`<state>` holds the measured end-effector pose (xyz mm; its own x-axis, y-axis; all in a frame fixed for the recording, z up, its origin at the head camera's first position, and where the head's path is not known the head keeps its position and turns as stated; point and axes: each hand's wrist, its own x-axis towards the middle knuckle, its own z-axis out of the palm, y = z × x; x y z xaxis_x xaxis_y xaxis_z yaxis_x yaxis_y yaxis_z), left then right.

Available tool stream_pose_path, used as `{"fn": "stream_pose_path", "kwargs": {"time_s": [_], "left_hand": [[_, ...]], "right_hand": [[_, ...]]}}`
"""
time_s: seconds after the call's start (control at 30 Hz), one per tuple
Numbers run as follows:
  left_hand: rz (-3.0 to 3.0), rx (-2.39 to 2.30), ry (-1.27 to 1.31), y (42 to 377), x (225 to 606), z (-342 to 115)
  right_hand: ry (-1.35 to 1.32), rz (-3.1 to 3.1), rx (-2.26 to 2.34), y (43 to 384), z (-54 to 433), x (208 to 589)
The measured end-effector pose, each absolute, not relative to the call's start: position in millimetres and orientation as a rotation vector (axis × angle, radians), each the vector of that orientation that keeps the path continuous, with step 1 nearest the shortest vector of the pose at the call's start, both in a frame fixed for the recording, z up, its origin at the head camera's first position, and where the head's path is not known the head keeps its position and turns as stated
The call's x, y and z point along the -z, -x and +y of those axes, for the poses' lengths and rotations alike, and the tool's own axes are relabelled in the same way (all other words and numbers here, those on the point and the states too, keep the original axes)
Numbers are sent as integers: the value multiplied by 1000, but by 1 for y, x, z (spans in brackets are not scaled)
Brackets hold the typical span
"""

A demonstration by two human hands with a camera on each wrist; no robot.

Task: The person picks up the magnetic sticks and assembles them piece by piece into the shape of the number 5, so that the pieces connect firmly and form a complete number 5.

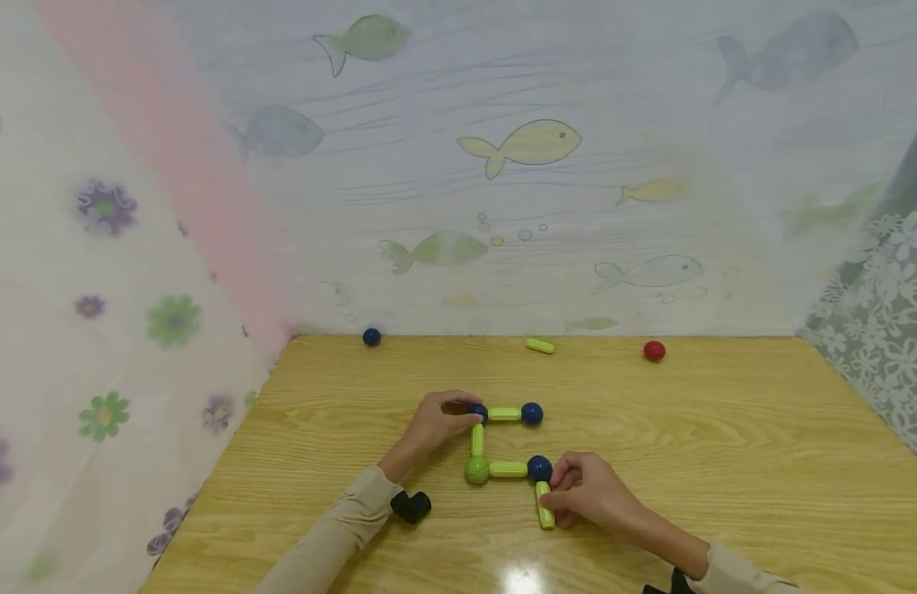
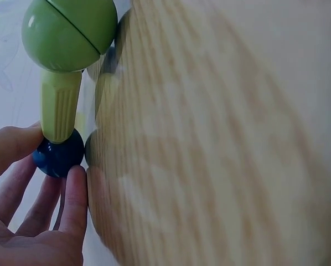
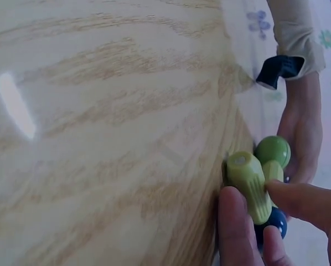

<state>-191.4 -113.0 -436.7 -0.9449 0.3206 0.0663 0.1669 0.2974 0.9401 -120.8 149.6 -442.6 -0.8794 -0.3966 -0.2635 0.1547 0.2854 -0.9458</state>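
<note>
On the wooden table lies a joined figure of balls and ridged yellow-green rods. My left hand [image 1: 437,419] pinches its upper-left blue ball [image 2: 60,155] between thumb and fingers. From that ball one rod [image 1: 505,413] runs right to another blue ball [image 1: 531,413]; a second rod [image 2: 60,105] runs down to a green ball [image 2: 71,30]. A further rod [image 1: 508,469] links the green ball to the lower-right blue ball [image 1: 540,469]. My right hand [image 1: 593,495] pinches the rod [image 3: 247,185] below that ball, its free end toward me.
Along the table's back edge lie a loose blue ball [image 1: 372,337], a yellow-green rod [image 1: 540,346] and a red ball [image 1: 654,351]. Behind stands a fish-printed curtain [image 1: 517,190], with a flower-printed one [image 1: 124,346] at the left. The wooden table [image 1: 725,445] reflects light near its front.
</note>
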Motion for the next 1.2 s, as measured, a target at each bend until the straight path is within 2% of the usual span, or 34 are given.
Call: {"fn": "stream_pose_path", "kwargs": {"time_s": [0.5,0.83,1.07,1.2], "left_hand": [[2420,-1732,-460,192,439,-116],[2439,-1745,-441,208,470,-120],[2407,-1731,-457,192,440,-116],[2408,-1726,-457,192,439,-115]], "right_hand": [[422,2203,1564,153,199,430],[395,2469,1555,190,243,421],[364,2775,1429,216,272,423],[315,2893,1398,233,285,426]]}}
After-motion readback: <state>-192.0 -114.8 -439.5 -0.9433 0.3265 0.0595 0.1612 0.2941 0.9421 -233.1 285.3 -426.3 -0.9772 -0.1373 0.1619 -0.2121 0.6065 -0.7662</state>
